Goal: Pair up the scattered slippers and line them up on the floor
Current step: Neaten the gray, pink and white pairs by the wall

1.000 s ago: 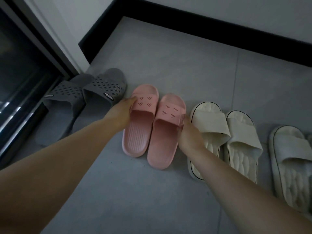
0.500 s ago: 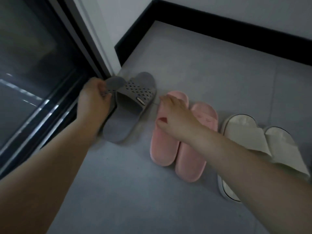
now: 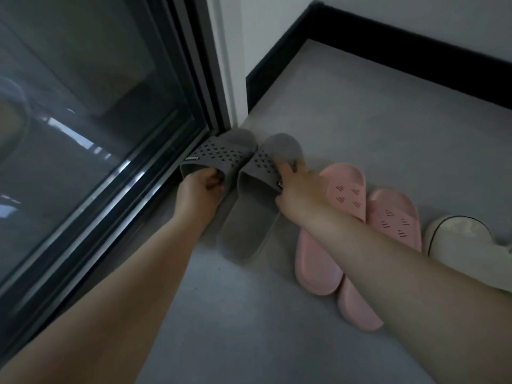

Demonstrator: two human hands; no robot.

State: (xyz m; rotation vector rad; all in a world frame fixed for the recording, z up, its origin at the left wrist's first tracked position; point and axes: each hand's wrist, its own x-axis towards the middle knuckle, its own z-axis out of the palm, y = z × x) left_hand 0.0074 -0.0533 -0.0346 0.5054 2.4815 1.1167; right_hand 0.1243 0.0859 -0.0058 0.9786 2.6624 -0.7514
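Two grey perforated slippers lie side by side by the glass door. My left hand (image 3: 201, 187) grips the strap edge of the left grey slipper (image 3: 219, 152), fingers curled under it. My right hand (image 3: 297, 189) lies on the strap of the right grey slipper (image 3: 249, 217), fingers stretched over the top and thumb at the strap's side. To their right a pink pair sits together: one pink slipper (image 3: 346, 189) and its mate (image 3: 396, 214), partly under my right forearm. A cream slipper (image 3: 465, 245) lies at the right edge.
A dark-framed sliding glass door (image 3: 110, 162) runs along the left, its track right beside the grey slippers. A white wall with black skirting (image 3: 401, 59) bounds the far side. Grey tiled floor (image 3: 388, 128) stretches beyond the slippers.
Both hands have left the pink pair and gone left to the grey slippers. My right hand now lies on the right grey slipper. The view has swung left.
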